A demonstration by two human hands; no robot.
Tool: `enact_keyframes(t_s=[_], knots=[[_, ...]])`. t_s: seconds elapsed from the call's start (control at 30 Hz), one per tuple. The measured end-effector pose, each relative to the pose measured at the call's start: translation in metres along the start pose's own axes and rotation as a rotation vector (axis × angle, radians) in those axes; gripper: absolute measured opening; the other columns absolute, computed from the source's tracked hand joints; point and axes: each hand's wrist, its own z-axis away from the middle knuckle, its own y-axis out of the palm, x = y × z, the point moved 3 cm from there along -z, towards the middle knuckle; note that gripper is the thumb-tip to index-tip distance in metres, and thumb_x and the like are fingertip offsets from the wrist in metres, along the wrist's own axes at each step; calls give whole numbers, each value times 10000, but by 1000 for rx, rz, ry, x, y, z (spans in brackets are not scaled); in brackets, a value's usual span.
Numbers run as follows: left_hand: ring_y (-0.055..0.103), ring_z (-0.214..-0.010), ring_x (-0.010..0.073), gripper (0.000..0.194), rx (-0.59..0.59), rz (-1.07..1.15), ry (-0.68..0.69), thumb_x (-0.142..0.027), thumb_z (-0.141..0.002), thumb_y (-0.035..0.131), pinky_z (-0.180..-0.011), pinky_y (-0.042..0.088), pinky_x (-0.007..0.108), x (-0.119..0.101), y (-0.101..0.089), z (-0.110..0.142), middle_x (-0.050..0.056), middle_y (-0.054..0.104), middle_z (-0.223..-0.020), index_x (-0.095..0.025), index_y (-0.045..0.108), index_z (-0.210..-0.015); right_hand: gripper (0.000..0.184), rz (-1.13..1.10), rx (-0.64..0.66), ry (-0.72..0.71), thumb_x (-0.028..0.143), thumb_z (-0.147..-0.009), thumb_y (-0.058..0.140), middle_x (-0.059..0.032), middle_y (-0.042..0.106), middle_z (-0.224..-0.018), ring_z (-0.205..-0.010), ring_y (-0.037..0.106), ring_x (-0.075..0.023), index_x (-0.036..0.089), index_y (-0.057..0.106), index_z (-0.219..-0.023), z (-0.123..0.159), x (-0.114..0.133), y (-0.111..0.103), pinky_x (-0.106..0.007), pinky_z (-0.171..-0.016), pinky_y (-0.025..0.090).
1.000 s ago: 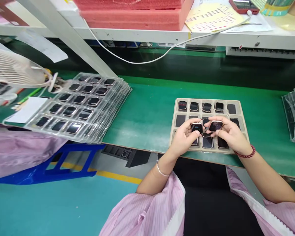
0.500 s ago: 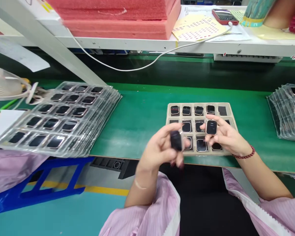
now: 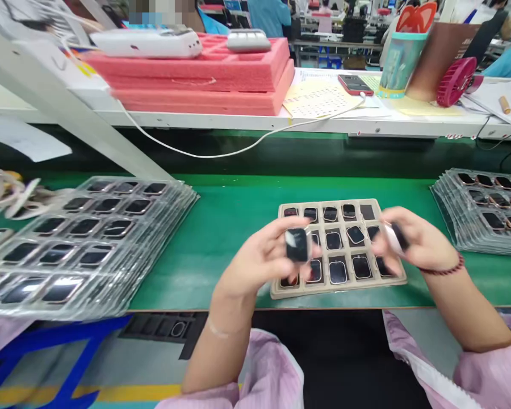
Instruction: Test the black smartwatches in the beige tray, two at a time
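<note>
Bright light, right hand (image 3: 413, 244) blurred, edges warped

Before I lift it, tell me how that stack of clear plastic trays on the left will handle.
The stack of clear plastic trays probably feels light and flexible, given its thin sheets. They sit offset, so they may slide apart if tilted.

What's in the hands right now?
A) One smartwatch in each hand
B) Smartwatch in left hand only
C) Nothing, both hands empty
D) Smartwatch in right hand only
A: the left hand pinches a smartwatch body by its edges, and the right hand holds a second smartwatch body, turned nearly edge-on.
</note>
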Motion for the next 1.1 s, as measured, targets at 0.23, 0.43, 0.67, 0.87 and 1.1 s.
enact_keyframes(t_s=[0.23,0.43,0.67,0.87,1.1], knots=[[694,-634,154,399,176,683,-98,-310,-818,674,-454,454,161,24,41,-60,79,698,-847,-130,623,-1170,348,98,43,-39,376,-860,659,-110,713,-1054,-766,722,-173,184,624,-1148,-95,-31,3,-223,-533,576],[666,-613,121,359,102,652,-168,-229,-791,630,-441,409,160,45,56,-67,100,697,-975,-121,581,-1131,297,192,20,-115,238,-840,643,-76,704,-985,-763,721,-159,182,621,-1131,-112,-51,6,-219,-565,576],[615,-617,90,400,53,639,-158,-124,-707,651,-626,514,232,52,65,-65,63,682,-918,-118,569,-1099,384,231,14,-138,150,-836,557,-102,695,-1077,-770,718,-151,185,568,-1219,-106,-58,3,-262,-644,590],[643,-725,119,376,25,607,-136,-96,-702,620,-688,539,250,56,66,-64,65,671,-948,-127,579,-1075,419,288,36,-169,124,-823,520,-95,690,-1116,-785,720,-152,197,558,-1234,-108,-62,4,-261,-641,597],[659,-767,140,421,41,590,-132,-82,-692,599,-704,550,262,58,68,-64,81,672,-993,-125,574,-1110,487,286,35,-190,76,-780,489,-88,687,-1128,-806,720,-160,201,564,-1245,-109,-68,2,-279,-669,604]])
